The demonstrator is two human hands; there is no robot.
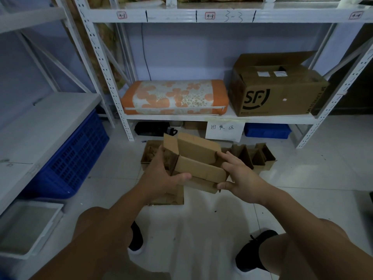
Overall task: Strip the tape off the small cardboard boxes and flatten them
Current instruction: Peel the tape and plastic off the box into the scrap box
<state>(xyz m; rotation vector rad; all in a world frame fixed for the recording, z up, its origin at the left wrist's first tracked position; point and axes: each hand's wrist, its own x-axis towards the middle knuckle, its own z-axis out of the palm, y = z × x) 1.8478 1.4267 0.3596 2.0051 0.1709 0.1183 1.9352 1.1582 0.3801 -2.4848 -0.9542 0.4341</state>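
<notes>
A small brown cardboard box (198,160) is held up in front of me above the floor, its flaps open and splayed. My left hand (163,176) grips its left end, thumb across the front face. My right hand (240,174) holds the right end, fingers on the far flap and thumb under the near edge. Beneath it on the floor lies flat cardboard (171,196). I see no tape on the box.
Several small open boxes (260,156) stand on the floor at the right, and another open box (150,153) at the left. A white shelf rack (220,118) holds an orange cushion (173,98) and an SF carton (276,91). A blue crate (74,160) sits left.
</notes>
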